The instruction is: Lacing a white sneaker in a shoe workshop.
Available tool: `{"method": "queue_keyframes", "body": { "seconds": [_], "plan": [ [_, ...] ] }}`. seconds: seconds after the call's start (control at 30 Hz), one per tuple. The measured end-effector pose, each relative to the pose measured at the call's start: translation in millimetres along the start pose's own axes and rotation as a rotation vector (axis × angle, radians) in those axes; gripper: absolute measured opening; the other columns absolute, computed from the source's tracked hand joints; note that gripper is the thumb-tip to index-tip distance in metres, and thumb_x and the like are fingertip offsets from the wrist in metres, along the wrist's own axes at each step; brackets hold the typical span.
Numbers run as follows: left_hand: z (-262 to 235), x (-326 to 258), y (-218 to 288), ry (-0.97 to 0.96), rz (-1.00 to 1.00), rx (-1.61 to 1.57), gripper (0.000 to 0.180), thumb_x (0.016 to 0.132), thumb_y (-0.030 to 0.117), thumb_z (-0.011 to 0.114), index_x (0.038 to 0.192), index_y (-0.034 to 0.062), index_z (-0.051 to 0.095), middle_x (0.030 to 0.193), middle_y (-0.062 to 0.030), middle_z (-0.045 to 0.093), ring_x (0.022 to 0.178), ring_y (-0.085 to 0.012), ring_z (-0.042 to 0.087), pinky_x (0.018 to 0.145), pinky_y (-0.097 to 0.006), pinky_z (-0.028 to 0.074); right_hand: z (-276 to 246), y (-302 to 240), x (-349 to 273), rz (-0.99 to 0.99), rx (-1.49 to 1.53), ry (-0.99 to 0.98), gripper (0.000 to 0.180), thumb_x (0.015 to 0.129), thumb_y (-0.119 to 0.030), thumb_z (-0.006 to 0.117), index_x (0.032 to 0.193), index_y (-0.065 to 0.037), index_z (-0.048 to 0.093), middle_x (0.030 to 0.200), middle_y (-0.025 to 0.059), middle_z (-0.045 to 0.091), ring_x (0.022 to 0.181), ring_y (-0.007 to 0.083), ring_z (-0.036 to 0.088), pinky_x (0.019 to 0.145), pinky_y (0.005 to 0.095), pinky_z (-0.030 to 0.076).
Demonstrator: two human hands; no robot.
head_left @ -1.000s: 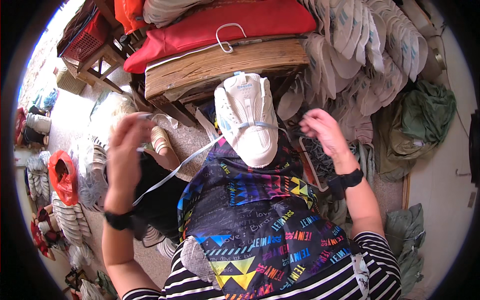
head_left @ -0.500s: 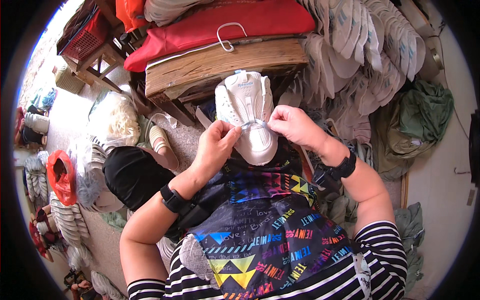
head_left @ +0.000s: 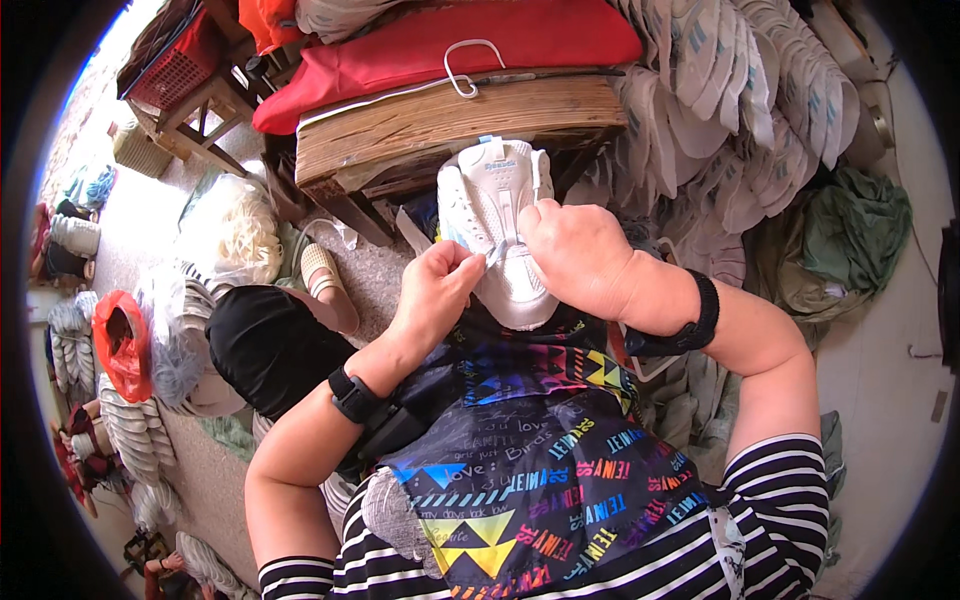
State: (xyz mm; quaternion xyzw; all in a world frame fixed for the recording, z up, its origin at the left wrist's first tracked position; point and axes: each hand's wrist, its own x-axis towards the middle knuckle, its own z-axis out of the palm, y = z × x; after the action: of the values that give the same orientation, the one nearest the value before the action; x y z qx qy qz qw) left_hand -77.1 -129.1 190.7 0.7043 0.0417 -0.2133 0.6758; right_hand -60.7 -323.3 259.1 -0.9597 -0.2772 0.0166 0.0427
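A white shoe upper (head_left: 497,180), with mesh sides and a padded tongue, lies toe toward me at the front of the wooden bench. A pale blue-grey shoelace (head_left: 494,256) crosses it above the toe. My left hand (head_left: 437,287) pinches the lace between thumb and forefinger on the left side of the upper. Closed, with its back toward me, my right hand (head_left: 582,252) lies over the right side and middle of the upper. Its fingertips are at the lacing, partly hidden; the lace runs toward them. A patterned dark apron (head_left: 540,450) lies under the toe.
Behind the upper is a wooden bench (head_left: 460,120) with red cloth (head_left: 450,45) and a white hook (head_left: 462,80). Stacked uppers (head_left: 720,80) hang at the right, above green cloth (head_left: 855,235). Bags of pale laces (head_left: 230,235) and a red bag (head_left: 122,345) stand left.
My right hand has moved left and inward over the upper, turning its back toward me. The lace, drawn out across the toe between both hands before, is now partly covered. My left hand stays near its place.
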Motion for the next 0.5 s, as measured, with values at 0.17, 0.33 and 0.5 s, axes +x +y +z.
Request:
{"method": "queue_keyframes", "body": {
  "seconds": [0.17, 0.33, 0.5],
  "plan": [
    [2, 2, 2, -0.019, -0.020, -0.019, 0.017, 0.087, 0.012, 0.061, 0.074, 0.0013, 0.060, 0.065, 0.0041, 0.057, 0.058, -0.0029, 0.046, 0.051, -0.022, 0.037, -3, 10, -1, -0.050, 0.106, -0.042, 0.014, 0.080, -0.011, 0.060, 0.087, -0.001, 0.055, 0.081, 0.0171, 0.060, 0.071, 0.0357, 0.064, 0.063, 0.0443, 0.053],
    [0, 5, -2, 0.009, -0.009, -0.021, 0.017, 0.085, 0.011, 0.062, 0.071, 0.0010, 0.061, 0.064, 0.0047, 0.055, 0.058, -0.0025, 0.045, 0.051, -0.023, 0.037, -8, 13, -1, -0.059, 0.156, -0.086, 0.012, 0.078, -0.008, 0.058, 0.083, 0.002, 0.063, 0.081, 0.0203, 0.066, 0.078, 0.0354, 0.068, 0.067, 0.0431, 0.055],
    [1, 7, 6, 0.001, -0.025, 0.063, 0.019, 0.084, 0.011, 0.063, 0.067, 0.0011, 0.060, 0.061, 0.0054, 0.054, 0.057, -0.0024, 0.044, 0.049, -0.024, 0.036, -11, 26, 2, -0.101, 0.187, -0.250, 0.012, 0.083, -0.012, 0.060, 0.086, -0.001, 0.056, 0.084, 0.0168, 0.061, 0.081, 0.0360, 0.063, 0.069, 0.0454, 0.052]
  ]
}}
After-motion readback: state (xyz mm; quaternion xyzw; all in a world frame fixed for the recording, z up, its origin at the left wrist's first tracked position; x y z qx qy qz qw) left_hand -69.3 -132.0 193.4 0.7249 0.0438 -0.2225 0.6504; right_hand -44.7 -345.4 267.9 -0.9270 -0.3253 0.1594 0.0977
